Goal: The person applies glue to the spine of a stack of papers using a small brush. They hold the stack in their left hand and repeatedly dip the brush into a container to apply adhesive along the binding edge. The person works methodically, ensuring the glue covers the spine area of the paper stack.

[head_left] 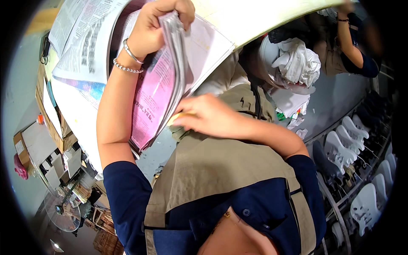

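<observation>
My left hand [169, 19], wearing a silver bangle and a beaded bracelet at the wrist, is closed around the top of a thick folded wad of newspaper [175, 55]. The wad's folded edges run down toward my body, and a pink printed page [153, 100] shows beside it. At the lower part of this edge is my right hand [208, 114], somewhat blurred. Its fingers are closed on a small, thin yellow object [182, 116], whose kind I cannot make out. More newspaper sheets [87, 53] lie left of my left forearm.
The papers rest on a pale table [229, 19]. To the right, crumpled white material [297, 61] fills a round bin [265, 51]; another person's arm [350, 42] is beyond. A rack of white curved pieces [340, 148] stands far right. A fan [61, 209] is lower left.
</observation>
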`<action>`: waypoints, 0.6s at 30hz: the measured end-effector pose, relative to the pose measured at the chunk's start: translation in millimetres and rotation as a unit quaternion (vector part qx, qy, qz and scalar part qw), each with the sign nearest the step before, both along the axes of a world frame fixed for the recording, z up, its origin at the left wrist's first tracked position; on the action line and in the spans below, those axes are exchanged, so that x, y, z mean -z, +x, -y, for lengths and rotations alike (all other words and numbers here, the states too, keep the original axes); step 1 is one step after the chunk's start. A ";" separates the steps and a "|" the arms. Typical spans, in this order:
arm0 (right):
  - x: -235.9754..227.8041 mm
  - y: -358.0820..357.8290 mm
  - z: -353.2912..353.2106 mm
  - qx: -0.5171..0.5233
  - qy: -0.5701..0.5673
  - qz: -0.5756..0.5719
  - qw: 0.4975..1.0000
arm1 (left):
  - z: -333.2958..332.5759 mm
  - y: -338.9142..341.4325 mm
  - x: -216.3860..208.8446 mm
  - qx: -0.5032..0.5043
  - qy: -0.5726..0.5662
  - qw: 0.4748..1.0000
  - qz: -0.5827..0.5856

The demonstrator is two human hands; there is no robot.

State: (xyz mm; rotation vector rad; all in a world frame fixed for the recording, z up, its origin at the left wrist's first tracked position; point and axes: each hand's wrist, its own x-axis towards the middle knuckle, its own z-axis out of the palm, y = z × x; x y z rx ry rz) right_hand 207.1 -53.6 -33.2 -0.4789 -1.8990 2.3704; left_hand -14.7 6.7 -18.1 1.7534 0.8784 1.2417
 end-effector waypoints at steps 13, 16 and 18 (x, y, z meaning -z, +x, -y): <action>-13.5 46.0 -45.0 -0.103 0.038 0.025 0.994 | 4.4 9.2 -28.5 -0.020 0.050 0.961 -0.270; -21.0 90.7 -74.7 0.176 0.065 0.020 0.982 | -4.7 14.2 -21.4 0.020 0.080 0.967 -0.243; -25.4 94.4 -83.2 0.334 0.086 0.032 0.938 | -5.2 12.2 -18.4 0.030 0.024 0.959 -0.281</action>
